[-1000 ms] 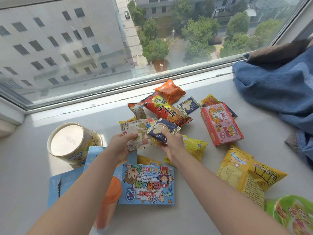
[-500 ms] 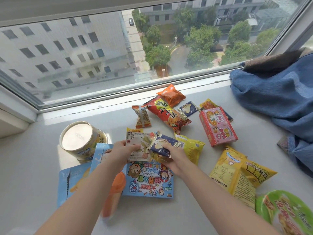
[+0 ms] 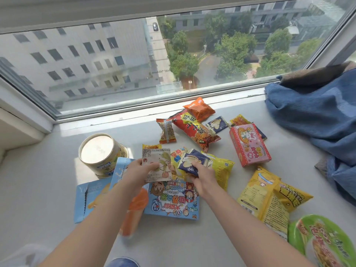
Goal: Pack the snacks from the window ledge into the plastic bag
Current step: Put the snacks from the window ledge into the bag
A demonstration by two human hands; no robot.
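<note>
Packets have come up off the pile since a second ago: your left hand [image 3: 137,171] pinches the tea sachet [image 3: 157,164], printed "Lichee Black Tea", now upright; your right hand [image 3: 202,177] grips the dark blue wafer packet [image 3: 192,162]. Both hover above the window ledge [image 3: 48,189], ready for bagging. No plastic bag clearly shows.

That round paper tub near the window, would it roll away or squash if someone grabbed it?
The paper tub stands upright on a flat end, so it probably won't roll unless tipped. Its straight cardboard-looking wall suggests it is fairly stiff. The weight can't be judged: the sealed lid hides its contents.
</note>
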